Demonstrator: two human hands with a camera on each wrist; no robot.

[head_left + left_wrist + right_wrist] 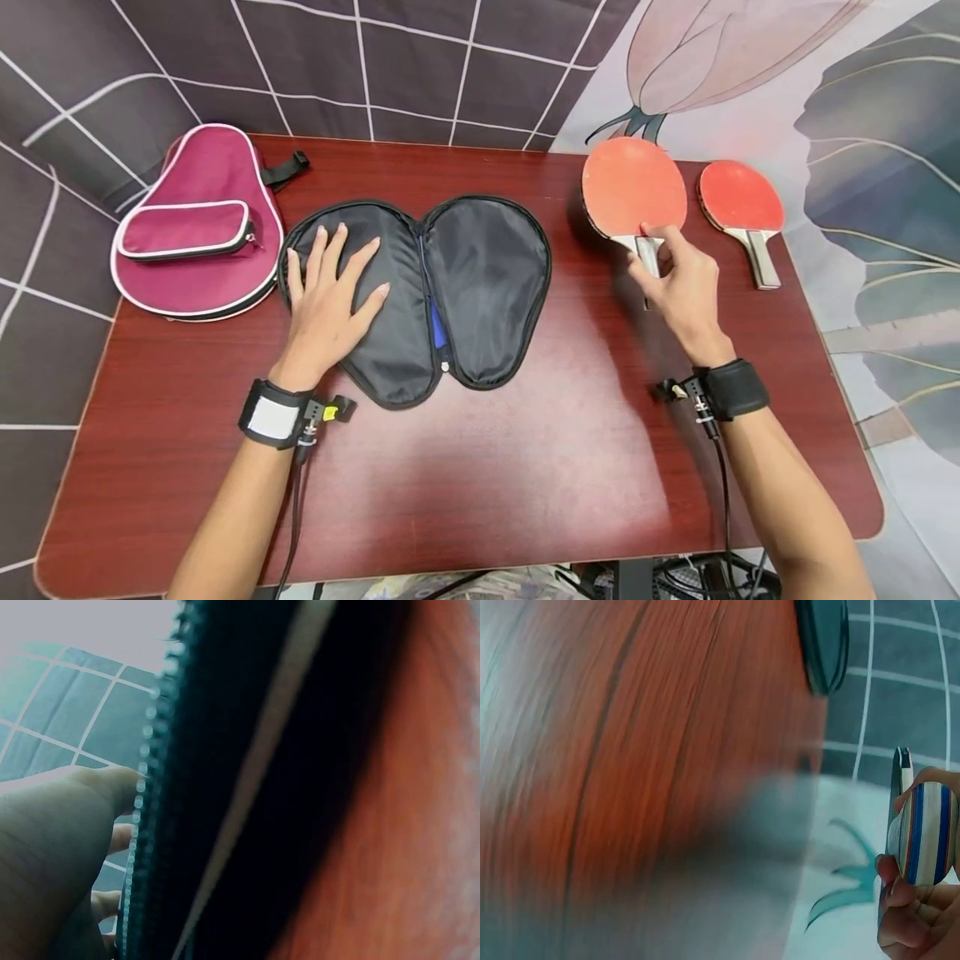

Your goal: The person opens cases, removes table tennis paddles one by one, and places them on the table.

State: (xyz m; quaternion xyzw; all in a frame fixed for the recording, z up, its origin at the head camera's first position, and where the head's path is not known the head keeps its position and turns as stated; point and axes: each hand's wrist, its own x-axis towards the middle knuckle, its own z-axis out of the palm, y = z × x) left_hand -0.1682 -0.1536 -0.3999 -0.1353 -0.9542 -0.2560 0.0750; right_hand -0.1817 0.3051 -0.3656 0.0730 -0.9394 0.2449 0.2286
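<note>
In the head view a black paddle case (487,275) lies unzipped and spread in two halves on the table. My left hand (326,308) rests on its left half with fingers spread; in the left wrist view the case's zipper edge (154,750) blocks much of that hand. At the right, my right hand (682,283) grips a table tennis paddle (633,187) by its handle, red face up. The right wrist view shows the striped butt of the handle (928,832) between thumb and fingers. A second red paddle (742,200) lies to the right of that hand.
A magenta paddle case (202,225) with white piping and a small front pocket lies at the table's back left, its black strap (285,171) reaching right. Dark tiled covering (420,58) stands behind the reddish wooden table (510,483). Cables trail from both wrists.
</note>
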